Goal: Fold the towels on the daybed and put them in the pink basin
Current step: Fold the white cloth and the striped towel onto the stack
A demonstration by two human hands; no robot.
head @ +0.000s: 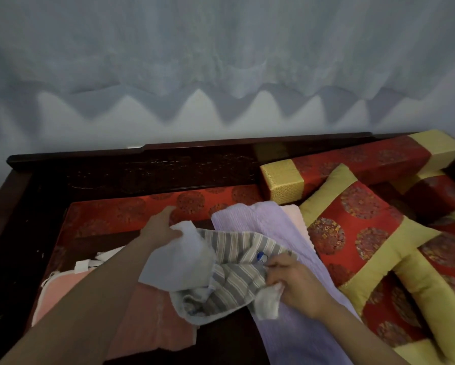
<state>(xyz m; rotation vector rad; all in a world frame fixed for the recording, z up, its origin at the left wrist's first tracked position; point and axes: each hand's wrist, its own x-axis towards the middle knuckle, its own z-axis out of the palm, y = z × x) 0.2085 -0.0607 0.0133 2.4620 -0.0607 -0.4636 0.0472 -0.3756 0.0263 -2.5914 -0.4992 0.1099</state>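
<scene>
At the bottom of the frame two bare forearms reach in from the lower corners. The right hand (297, 283), right of centre, is closed on a white corner of the striped towel (237, 270), its fingers pinched around the cloth. The left hand (160, 227), left of centre and a little higher, grips the towel's opposite white end, the fabric bunched under its thumb. The grey-and-cream striped towel hangs crumpled between the two hands, a small blue mark showing near the right fingers. Beneath it, at lower left, a pink towel (147, 320) lies flat; at lower right a lilac towel (295, 327) stretches up toward centre, with a pale pink towel (297, 219) edging out beside it. All rest on the daybed (142, 172), with its red patterned cushion and dark wooden back. To the right lie red-and-gold pillows (358, 222). Farthest off, a pale curtain (221, 61) fills the upper frame. No basin is in view.
</scene>
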